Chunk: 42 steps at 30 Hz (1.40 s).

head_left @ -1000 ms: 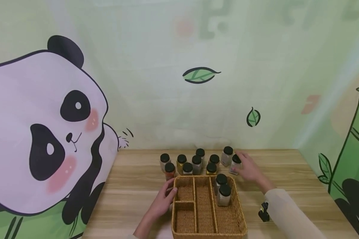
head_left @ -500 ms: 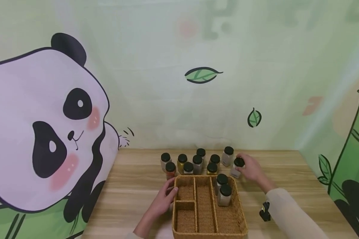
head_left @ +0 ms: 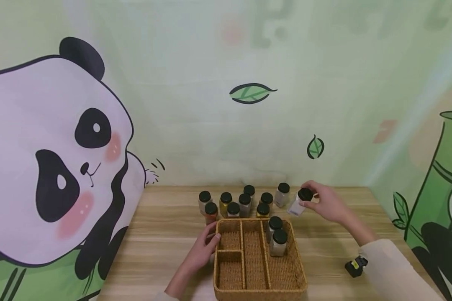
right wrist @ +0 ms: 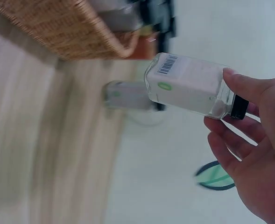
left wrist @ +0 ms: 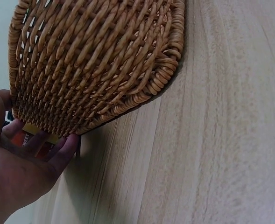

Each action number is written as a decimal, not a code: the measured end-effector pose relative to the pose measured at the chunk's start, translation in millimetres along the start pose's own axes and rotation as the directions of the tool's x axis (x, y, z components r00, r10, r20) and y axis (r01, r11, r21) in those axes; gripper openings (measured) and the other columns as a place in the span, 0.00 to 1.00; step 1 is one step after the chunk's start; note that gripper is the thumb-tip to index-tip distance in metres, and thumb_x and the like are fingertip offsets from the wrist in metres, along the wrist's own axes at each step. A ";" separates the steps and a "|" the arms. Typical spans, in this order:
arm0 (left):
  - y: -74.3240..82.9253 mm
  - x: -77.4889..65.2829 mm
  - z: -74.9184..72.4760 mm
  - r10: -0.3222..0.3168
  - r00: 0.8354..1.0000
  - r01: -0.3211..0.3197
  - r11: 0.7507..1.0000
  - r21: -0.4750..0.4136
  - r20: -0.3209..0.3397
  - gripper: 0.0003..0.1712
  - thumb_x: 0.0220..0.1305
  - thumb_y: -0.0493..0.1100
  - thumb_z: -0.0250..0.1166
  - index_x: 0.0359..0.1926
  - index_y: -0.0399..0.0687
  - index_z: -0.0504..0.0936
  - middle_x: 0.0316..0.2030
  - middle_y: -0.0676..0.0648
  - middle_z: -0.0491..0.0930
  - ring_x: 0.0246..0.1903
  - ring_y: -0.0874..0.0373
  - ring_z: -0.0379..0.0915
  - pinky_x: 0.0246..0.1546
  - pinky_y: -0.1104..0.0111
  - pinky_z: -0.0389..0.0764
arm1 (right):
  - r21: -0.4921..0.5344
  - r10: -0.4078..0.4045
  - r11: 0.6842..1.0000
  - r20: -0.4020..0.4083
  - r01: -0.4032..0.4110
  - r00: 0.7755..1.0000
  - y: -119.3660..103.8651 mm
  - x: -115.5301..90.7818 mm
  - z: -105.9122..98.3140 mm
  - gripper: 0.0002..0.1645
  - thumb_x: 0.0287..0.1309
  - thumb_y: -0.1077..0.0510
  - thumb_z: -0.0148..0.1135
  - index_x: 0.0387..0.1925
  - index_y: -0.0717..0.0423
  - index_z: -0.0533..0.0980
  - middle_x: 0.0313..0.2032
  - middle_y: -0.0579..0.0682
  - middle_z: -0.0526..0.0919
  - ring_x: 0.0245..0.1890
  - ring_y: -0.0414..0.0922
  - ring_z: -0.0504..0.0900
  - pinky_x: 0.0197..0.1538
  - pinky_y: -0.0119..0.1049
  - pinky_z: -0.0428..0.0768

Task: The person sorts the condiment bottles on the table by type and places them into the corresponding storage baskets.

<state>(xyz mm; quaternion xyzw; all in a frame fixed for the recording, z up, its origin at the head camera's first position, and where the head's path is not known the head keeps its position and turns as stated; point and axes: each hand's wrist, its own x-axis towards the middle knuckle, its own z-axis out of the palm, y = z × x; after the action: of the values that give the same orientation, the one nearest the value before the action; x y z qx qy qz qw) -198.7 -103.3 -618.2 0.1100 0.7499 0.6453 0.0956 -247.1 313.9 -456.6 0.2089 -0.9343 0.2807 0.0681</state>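
My right hand (head_left: 325,202) pinches a clear glass spice jar (head_left: 296,205) by its black lid. In the right wrist view the jar (right wrist: 188,84) is tilted, its pale powder, barcode and white label showing, and it is raised off the table. My left hand (head_left: 203,248) holds the back left corner of a woven basket (head_left: 260,296), thumb at the rim; in the left wrist view its fingertips (left wrist: 71,142) touch the outer wicker wall. Two spice jars with black lids (head_left: 278,242) stand in the basket's long right compartment.
Several black-lidded spice jars stand behind the basket, among them a red one (head_left: 211,214), a yellow one (head_left: 226,205) and a pale one (head_left: 282,195) nearest my right hand. A panda-printed backdrop (head_left: 196,133) rises at the table's back edge. A small black device (head_left: 355,266) is by my right sleeve.
My right hand has closed on the jar's lid, tilted the jar and lifted it up to the right. The left hand and basket stay in place.
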 end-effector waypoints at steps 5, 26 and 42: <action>0.7 -0.9 -1.9 0.007 1.000 -0.007 1.000 0.010 -0.006 0.31 0.86 0.44 0.51 0.82 0.43 0.58 0.77 0.29 0.59 0.74 0.28 0.59 0.63 0.44 0.79 | 0.004 -0.044 0.999 0.011 0.044 0.999 -25.0 -3.1 -15.0 0.26 0.66 0.56 0.75 0.61 0.60 0.78 0.48 0.54 0.87 0.50 0.55 0.86 0.53 0.57 0.85; -1.4 -0.2 -2.0 0.012 1.000 -0.012 1.000 0.015 0.015 0.31 0.87 0.44 0.50 0.82 0.41 0.56 0.78 0.29 0.57 0.74 0.28 0.58 0.64 0.43 0.78 | 0.073 -0.242 0.969 0.117 0.235 0.963 -72.3 -62.1 17.1 0.25 0.61 0.56 0.78 0.58 0.55 0.81 0.50 0.44 0.88 0.48 0.40 0.86 0.51 0.43 0.88; -1.5 -0.5 0.9 0.008 1.000 -0.008 1.000 0.005 0.010 0.32 0.86 0.44 0.51 0.82 0.44 0.56 0.79 0.30 0.57 0.75 0.29 0.58 0.64 0.44 0.79 | 0.014 -0.209 0.978 0.109 0.209 0.972 -42.5 -90.1 79.6 0.26 0.59 0.56 0.80 0.58 0.54 0.82 0.48 0.41 0.81 0.47 0.41 0.82 0.47 0.44 0.85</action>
<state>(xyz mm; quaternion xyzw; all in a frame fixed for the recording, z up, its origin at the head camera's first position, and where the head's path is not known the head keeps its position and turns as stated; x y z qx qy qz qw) -198.0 -102.8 -619.8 0.1167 0.7506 0.6432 0.0965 -148.3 269.5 -523.9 0.3211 -0.9092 0.2612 0.0456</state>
